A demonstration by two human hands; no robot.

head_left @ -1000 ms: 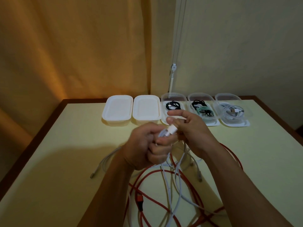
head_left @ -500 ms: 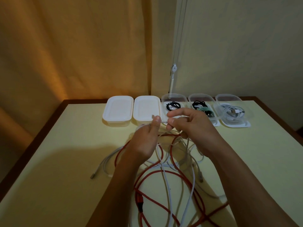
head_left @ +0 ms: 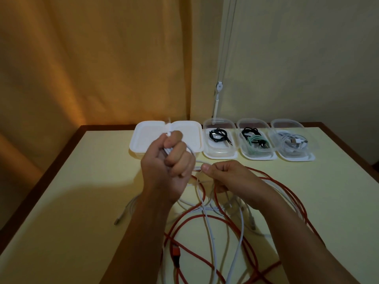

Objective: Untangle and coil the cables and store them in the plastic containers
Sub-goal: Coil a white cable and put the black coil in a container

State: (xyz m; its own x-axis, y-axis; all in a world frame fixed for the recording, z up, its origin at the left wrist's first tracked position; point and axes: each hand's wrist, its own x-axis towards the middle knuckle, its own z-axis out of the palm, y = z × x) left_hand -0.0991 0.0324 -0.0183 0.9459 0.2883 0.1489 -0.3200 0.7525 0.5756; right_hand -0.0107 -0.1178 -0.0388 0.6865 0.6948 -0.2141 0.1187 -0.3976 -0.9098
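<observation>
white cable (head_left: 211,228) lies tangled among loops of red cable (head_left: 254,253).

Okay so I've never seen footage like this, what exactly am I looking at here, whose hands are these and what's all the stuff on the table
There is no machine here. A person wears a camera on the head, so this single view looks forward and down at their own arms.

The left hand is raised in a fist, gripping a white cable. The right hand pinches the same cable lower down. Under them, on a pale table, white cables lie tangled with a long red cable.

At the far edge stand two white containers and three clear containers already holding coiled cables.
</observation>
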